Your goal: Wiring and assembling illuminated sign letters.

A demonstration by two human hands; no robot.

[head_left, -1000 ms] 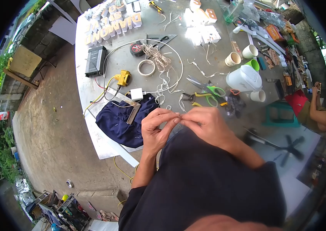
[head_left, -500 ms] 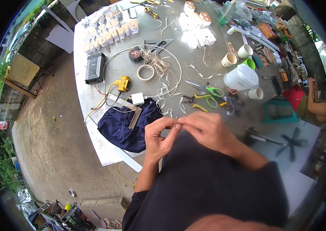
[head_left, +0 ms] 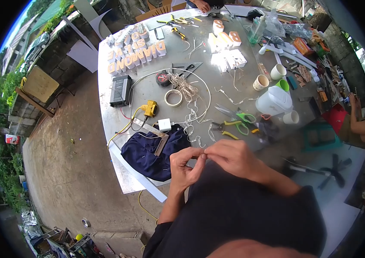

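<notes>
My left hand and my right hand meet fingertip to fingertip over the table's near edge. Both pinch at something tiny that the fingers hide. Just beyond them, a string of small white LED modules trails on thin wire from a bundle of wire. Yellow-handled wire strippers and green-handled scissors lie beyond my right hand. Left of my left hand is a bunched navy cloth with a metal square on top. A white adapter box sits at the cloth's far edge.
On the metal table are a black power supply, a yellow socket, a tape roll, a tape measure, a white jug, cups, lit letters and unlit letters. Another person's hand rests at the far edge; a person sits right.
The whole view has shifted, so the table and hands appear lower and further right. Another person's hand now shows at the far edge. My hands keep the same pinch.
</notes>
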